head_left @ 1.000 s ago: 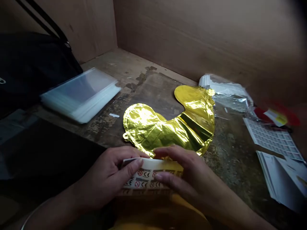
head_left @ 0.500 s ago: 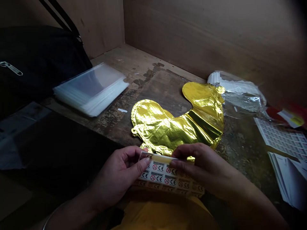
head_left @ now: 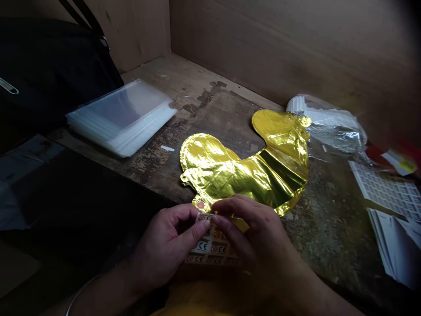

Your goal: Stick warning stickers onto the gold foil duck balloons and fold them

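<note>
Closer together now, left hand (head_left: 167, 245) and right hand (head_left: 256, 232) pinch a CE label strip (head_left: 212, 245), gold foil balloon (head_left: 243, 175) just beyond at twelve o'clock.

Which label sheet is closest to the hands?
The CE label sheet, pinched between left hand and right hand; the other sheet lies flat at far right.

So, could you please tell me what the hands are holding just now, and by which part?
The left hand and right hand both pinch a strip of printed labels at its top edge, close together, between thumbs and fingers.
</note>
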Motion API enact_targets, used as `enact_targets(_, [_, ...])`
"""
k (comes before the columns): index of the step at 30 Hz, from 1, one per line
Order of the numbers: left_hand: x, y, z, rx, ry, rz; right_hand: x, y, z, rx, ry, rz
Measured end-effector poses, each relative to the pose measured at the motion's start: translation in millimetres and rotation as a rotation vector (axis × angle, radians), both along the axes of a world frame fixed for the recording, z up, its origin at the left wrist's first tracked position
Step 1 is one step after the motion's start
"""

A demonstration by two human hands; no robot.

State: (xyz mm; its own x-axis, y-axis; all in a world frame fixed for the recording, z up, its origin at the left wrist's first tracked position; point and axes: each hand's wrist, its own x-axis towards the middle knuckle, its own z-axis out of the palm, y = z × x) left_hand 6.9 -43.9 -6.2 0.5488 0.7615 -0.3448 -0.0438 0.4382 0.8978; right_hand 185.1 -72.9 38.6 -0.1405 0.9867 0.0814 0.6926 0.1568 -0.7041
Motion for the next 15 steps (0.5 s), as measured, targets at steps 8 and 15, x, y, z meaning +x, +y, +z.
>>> enact_targets(8, [-1.8, -0.7, 1.8, -0.002, 0.042, -0.057, -0.7, 1.4, -3.9, 0.086, 0.050, -0.009])
enact_targets(15, [1.5, 2.8, -5.5, -0.187, -0.053, -0.002, -2.9, -5.0, -6.4, 0.598, -0.299, 0.170])
